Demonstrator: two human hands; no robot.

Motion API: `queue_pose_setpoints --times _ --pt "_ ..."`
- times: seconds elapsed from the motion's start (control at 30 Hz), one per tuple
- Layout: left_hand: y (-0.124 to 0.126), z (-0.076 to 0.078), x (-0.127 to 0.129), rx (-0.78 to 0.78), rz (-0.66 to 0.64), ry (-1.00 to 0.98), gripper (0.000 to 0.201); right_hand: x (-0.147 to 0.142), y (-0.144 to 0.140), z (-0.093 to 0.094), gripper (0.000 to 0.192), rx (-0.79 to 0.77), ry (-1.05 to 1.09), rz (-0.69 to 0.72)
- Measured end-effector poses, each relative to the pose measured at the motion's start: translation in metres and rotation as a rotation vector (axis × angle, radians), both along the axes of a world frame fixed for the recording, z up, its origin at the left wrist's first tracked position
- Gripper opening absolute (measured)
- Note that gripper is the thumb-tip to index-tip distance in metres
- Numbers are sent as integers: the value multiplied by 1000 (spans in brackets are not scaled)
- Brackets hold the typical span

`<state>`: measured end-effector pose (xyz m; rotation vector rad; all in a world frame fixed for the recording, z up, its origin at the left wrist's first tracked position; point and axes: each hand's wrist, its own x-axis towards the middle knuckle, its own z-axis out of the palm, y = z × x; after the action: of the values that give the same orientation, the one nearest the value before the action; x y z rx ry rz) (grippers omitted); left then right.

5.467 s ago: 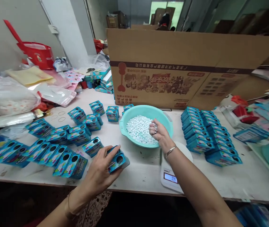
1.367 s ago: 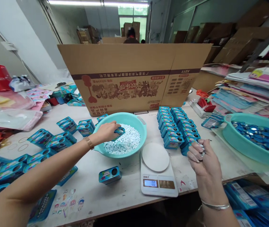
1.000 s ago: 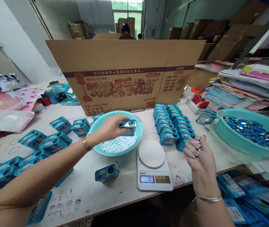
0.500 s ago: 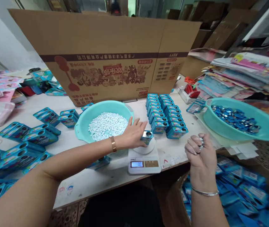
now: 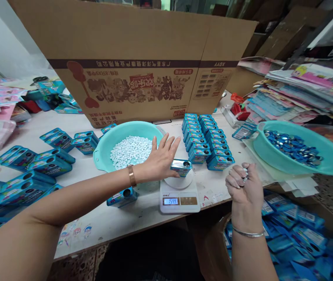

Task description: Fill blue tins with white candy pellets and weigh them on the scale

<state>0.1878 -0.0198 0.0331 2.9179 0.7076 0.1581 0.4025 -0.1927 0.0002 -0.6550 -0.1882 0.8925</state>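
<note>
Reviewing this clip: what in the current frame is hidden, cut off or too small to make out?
- Head view: contents of the closed right hand; curled fingers show only a few small white pieces.
- Fill level of the small blue tin on the white kitchen scale; too small.
- Scale display: digits too small to read reliably.
- Inside of the big brown cardboard carton: its wall hides it.
- Left hand: open beside the tin; contact unclear.

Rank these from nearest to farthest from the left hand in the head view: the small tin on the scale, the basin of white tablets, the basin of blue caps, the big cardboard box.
1. Small tin on the scale, at the left hand's thumb.
2. Basin of white tablets, just left of the hand.
3. Cardboard box, behind, at the table's back.
4. Basin of blue caps, far right.
</note>
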Motion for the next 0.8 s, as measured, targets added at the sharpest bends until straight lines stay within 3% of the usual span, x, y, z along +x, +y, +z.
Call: queue_pose_setpoints --times 0.43,0.5,0.6,0.67,0.8 --pt "3 -13 13 10 -42 51 101 3 -3 -8 26 4 10 -5" --pt "2 -16 17 4 -57 76 84 2 -2 -9 26 3 11 -5" --pt "0 -17 18 -58 -89 127 36 0 -1 -10 26 -3 16 5" --pt "-1 -9 14 -107 -106 116 21 1 -1 -11 26 -1 18 5" --pt "12 32 -12 -159 -24 -102 37 4 -2 -14 28 -8 21 -2"
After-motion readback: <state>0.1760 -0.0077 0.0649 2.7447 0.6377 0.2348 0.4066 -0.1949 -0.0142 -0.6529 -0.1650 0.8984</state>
